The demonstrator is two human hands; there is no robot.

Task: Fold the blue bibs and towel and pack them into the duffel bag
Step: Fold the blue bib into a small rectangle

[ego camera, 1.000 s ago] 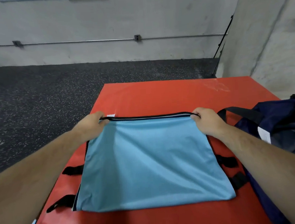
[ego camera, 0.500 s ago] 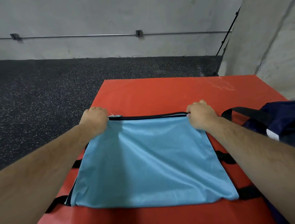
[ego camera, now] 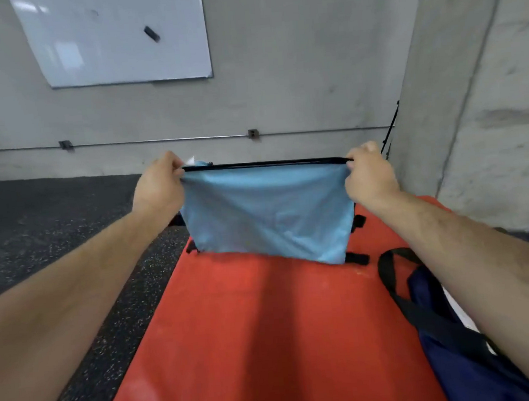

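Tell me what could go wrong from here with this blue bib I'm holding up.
The left hand and right hand pinch only the top corners of the blue bib; a slip could drop and crumple it. Its black straps dangle loose and might fold in crooked. The handle of the duffel bag lies on the red mat and could catch under the bib.

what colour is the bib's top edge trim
Black; the bib itself is light blue. Head view.

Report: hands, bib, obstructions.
Left hand, right hand: each pinching a top corner. Blue bib held up, hanging over red mat. Duffel bag right, path unobstructed.
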